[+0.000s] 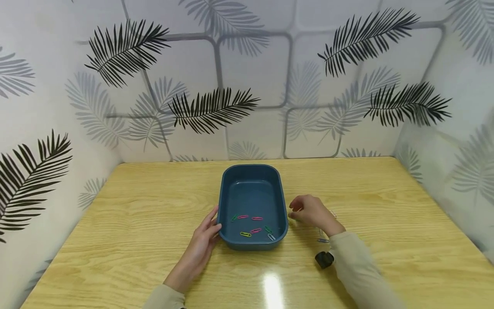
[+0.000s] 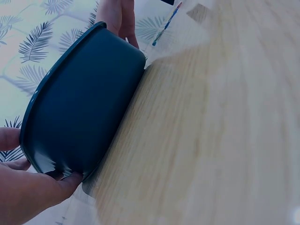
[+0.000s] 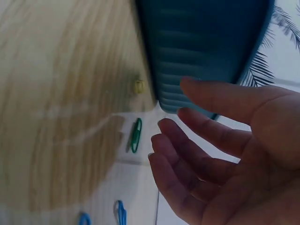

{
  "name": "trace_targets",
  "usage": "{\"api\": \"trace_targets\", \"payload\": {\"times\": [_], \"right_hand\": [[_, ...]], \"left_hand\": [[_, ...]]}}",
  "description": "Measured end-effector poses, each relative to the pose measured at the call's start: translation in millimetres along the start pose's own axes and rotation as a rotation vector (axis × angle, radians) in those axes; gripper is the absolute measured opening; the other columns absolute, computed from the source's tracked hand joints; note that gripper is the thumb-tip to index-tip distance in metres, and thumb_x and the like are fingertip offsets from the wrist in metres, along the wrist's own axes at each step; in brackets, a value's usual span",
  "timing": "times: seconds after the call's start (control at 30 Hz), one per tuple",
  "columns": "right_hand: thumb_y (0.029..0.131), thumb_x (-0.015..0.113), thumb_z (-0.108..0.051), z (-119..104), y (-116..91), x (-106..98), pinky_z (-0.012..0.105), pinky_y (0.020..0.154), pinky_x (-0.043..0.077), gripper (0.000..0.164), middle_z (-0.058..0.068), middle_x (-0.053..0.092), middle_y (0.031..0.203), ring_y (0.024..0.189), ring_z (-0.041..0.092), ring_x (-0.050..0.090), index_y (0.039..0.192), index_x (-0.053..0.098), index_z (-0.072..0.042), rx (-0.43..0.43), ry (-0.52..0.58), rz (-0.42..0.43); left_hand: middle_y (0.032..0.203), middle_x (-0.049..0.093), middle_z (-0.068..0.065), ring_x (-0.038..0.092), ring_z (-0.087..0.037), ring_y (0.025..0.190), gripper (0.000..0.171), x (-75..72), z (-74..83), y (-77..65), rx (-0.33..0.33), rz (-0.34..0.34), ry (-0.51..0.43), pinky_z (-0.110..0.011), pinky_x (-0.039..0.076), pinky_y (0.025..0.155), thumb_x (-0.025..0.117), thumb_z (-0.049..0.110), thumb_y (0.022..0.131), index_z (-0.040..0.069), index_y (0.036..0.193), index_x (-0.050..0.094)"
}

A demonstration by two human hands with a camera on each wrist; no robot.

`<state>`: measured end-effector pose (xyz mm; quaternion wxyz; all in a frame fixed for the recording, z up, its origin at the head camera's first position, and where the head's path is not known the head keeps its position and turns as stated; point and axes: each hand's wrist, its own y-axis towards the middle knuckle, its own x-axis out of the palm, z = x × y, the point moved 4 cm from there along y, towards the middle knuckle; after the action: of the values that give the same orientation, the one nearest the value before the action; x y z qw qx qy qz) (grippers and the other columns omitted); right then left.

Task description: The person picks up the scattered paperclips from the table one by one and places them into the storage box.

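Blue box [image 1: 248, 246], clips [image 1: 257, 219] in its near half, needs the gripping left hand [image 1: 201, 241] steady at its left while the empty, loosely spread right hand [image 1: 310, 210] should pinch low for the yellow clip [image 3: 138, 86] at its right.

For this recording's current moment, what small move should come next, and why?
Probably bring the right hand down to pinch the yellow paper clip: it lies on the table just outside the blue bin, the right fingers hold nothing, other paper clips lie inside the bin, and the left hand holds the bin's side.
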<state>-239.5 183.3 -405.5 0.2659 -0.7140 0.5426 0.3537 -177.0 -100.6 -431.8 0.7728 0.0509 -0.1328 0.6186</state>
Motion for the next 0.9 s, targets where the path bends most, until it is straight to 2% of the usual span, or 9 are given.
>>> {"api": "trace_targets", "payload": {"times": [0.17,0.3,0.5,0.7,0.9], "right_hand": [[0.078,0.075,-0.001,-3,2,11,0.039,0.073,0.053,0.015,0.010,0.067,0.083,0.079,0.025,0.064,0.090,0.067,0.004,-0.053,-0.047,-0.040],[0.075,0.076,0.004,-4,0,14,0.035,0.068,0.052,0.015,0.009,0.066,0.079,0.074,0.023,0.062,0.087,0.067,0.004,-0.057,-0.066,-0.040],[0.074,0.070,0.010,-4,-1,11,0.032,0.063,0.050,0.012,0.008,0.065,0.076,0.069,0.020,0.059,0.082,0.067,0.002,-0.068,-0.101,-0.045],[0.072,0.062,0.013,-1,-4,7,0.030,0.059,0.048,0.016,0.010,0.065,0.077,0.067,0.018,0.056,0.081,0.068,0.001,-0.064,-0.105,-0.055],[0.076,0.064,0.010,4,-8,1,0.030,0.058,0.047,0.012,0.011,0.064,0.076,0.067,0.018,0.056,0.083,0.067,0.001,-0.039,-0.084,-0.076]], "left_hand": [[0.155,0.022,-0.023,0.026,-0.035,0.140,0.059,0.3,0.3,-0.1,0.003,-0.010,0.002,-0.049,0.020,0.113,0.039,0.006,0.101,0.009,0.156,0.017],[0.154,0.023,-0.023,0.026,-0.034,0.140,0.059,0.4,0.2,0.6,0.004,-0.011,0.003,-0.048,0.021,0.112,0.039,0.006,0.101,0.009,0.156,0.017],[0.154,0.022,-0.023,0.026,-0.035,0.140,0.059,-0.2,-0.1,1.0,0.006,-0.005,-0.004,-0.048,0.020,0.112,0.039,0.005,0.101,0.009,0.155,0.017],[0.155,0.022,-0.024,0.025,-0.035,0.140,0.059,-0.3,-0.1,0.0,0.006,-0.003,-0.004,-0.049,0.019,0.113,0.039,0.005,0.100,0.008,0.155,0.017],[0.154,0.022,-0.024,0.025,-0.035,0.140,0.059,0.2,0.5,-0.2,0.008,-0.006,0.006,-0.049,0.019,0.113,0.039,0.005,0.101,0.009,0.155,0.018]]}}
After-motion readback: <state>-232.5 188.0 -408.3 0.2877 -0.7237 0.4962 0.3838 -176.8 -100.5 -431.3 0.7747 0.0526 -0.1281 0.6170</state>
